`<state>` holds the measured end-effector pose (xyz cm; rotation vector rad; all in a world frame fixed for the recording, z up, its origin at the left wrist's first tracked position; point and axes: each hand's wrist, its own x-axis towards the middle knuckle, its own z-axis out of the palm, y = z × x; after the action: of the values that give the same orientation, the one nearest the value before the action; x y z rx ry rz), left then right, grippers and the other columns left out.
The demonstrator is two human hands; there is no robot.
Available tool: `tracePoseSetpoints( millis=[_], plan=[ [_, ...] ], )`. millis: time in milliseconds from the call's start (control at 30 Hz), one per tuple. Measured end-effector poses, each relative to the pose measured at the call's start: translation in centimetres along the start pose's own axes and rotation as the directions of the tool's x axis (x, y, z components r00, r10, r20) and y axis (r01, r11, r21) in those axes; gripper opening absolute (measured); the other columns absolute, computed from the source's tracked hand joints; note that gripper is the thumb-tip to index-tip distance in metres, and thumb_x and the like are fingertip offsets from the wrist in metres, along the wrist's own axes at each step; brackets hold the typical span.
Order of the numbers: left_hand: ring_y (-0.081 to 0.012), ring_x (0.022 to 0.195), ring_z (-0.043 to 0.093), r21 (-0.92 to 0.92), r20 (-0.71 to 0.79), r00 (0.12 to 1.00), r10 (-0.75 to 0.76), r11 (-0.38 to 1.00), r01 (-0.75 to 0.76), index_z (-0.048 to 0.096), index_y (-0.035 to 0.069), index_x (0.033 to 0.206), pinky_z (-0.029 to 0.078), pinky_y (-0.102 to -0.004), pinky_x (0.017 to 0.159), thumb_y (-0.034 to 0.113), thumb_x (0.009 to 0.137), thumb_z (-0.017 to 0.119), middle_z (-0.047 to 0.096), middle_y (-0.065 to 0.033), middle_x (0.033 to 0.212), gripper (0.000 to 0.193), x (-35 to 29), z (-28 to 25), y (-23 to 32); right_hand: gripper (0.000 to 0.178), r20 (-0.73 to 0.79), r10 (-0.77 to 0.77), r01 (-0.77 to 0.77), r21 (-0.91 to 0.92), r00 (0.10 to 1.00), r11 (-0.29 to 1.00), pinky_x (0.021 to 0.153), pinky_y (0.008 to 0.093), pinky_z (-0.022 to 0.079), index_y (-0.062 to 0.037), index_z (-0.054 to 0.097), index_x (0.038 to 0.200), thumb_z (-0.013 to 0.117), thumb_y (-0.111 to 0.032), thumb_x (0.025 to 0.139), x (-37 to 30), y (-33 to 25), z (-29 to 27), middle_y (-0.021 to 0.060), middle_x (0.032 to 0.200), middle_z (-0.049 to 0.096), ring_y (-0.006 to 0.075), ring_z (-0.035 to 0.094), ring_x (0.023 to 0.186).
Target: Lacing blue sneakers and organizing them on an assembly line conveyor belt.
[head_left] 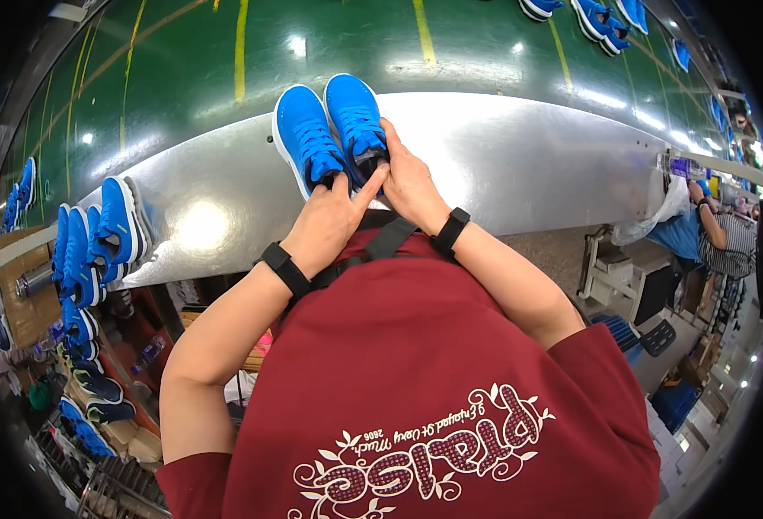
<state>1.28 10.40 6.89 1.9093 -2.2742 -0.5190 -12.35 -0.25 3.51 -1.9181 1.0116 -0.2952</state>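
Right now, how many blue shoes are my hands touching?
2: the left shoe, with your left hand at its opening, and the right shoe beside it, with your right hand along its right side. None seems hidden.

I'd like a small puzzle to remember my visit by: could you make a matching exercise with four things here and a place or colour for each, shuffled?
Things:
1. Left hand
2. Right hand
3. Shirt
4. Metal ledge

Places or colours:
A. Dark red
B. Against the outer side of the blue shoe on the right
C. Shiny silver
D. At the opening of the blue shoe on the left

Right pairs: 1-D, 2-B, 3-A, 4-C
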Motion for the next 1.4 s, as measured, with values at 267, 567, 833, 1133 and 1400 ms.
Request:
tracePoseSetpoints(
  millis=[267,567,833,1133,1400],
  plan=[
    [-0.0354,0.096,0.059,-0.393,-0.106,0.978,-0.179,0.911,0.125,0.030,0.014,0.145,0.048,-0.0417,0.079,-0.006,0.075,0.057,0.057,-0.0176,0.112,0.077,-1.4,0.1,-2.0,0.061,-0.002,0.032,-0.032,-0.033,0.999,0.999,0.090,0.0497,0.044,-0.0018,0.026,0.142,0.048,-0.009,0.086,0.2,-0.5,-0.4,0.0317,0.124,0.050,0.0472,0.054,0.106],
    [-0.0279,0.089,0.061,-0.210,-0.599,0.749,-0.285,0.958,0.197,0.065,0.007,0.106,0.047,-0.0374,0.082,0.009,0.071,0.076,0.064,-0.0113,0.100,0.037,-3.8,-1.3,-3.1,0.026,-0.076,-0.336,0.338,0.020,0.939,0.941,0.076,0.0384,0.050,-0.0059,0.062,0.104,0.064,-0.004,0.079,-1.8,-5.5,-2.2,0.0130,0.097,0.063,0.0303,0.060,0.088],
    [-0.0279,0.090,0.058,-0.259,-0.558,0.815,-0.156,0.966,0.007,0.065,0.006,0.097,0.049,-0.0373,0.077,0.005,0.070,0.068,0.061,-0.0076,0.096,0.027,-0.4,-0.9,-5.8,0.028,0.285,-0.554,0.619,-0.468,0.782,0.631,0.078,0.0350,0.043,0.0009,0.062,0.096,0.064,-0.012,0.071,-0.6,-5.3,4.2,0.0098,0.090,0.059,0.0252,0.054,0.094],
    [-0.0241,0.077,0.056,0.048,-0.319,0.946,0.059,0.998,-0.046,0.058,0.007,0.071,0.048,-0.0348,0.064,0.007,0.066,0.059,0.056,-0.0058,0.075,0.005,1.1,-2.7,-5.1,0.018,0.345,-0.487,0.577,-0.658,0.802,0.484,0.080,0.0302,0.041,-0.0070,0.066,0.091,0.055,-0.013,0.077,0.0,-4.3,7.0,0.0067,0.093,0.061,0.0205,0.055,0.096],
    [-0.0266,0.100,0.061,-0.608,-0.287,0.944,-0.164,0.793,-0.047,0.064,0.007,0.114,0.049,-0.0320,0.084,-0.004,0.079,0.055,0.063,-0.0136,0.106,0.038,-1.1,-2.8,-7.9,0.011,0.284,-0.481,0.552,-0.549,0.829,0.628,0.080,0.0341,0.044,-0.0050,0.061,0.085,0.054,-0.010,0.078,0.0,-4.6,6.7,0.0090,0.089,0.060,0.0237,0.058,0.086]
  ],
)
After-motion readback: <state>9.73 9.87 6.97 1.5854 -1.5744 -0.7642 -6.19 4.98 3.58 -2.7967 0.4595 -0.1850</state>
